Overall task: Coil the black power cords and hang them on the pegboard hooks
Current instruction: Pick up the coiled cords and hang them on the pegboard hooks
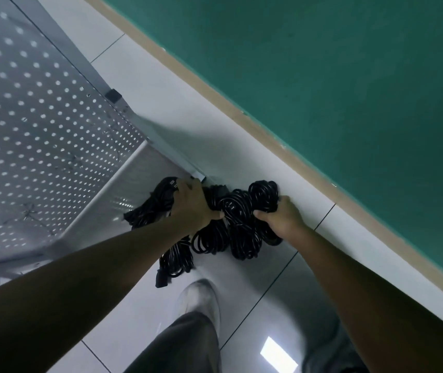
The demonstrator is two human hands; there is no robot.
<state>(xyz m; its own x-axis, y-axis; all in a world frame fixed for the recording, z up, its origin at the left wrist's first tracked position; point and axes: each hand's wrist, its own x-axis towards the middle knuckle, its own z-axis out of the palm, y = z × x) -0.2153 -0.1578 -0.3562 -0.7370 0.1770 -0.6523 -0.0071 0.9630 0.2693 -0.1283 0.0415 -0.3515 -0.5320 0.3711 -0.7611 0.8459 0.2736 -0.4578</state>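
Note:
A bundle of black power cords [238, 227] hangs in several coils between my hands, above the white tiled floor. My left hand [193, 205] is shut on the left part of the bundle, where a plug end shows by my fingers. My right hand [282, 215] is shut on the right coils. One plug [161, 279] dangles below the bundle near my shoe. The grey pegboard [40, 117] fills the left of the view, tilted in the frame; no hooks are clearly visible on it.
The pegboard stand's metal leg with a black foot [113, 95] runs along the floor toward the cords. A green wall [322, 76] with a tan skirting strip crosses the right. My shoe [201, 297] and trouser leg are below the cords.

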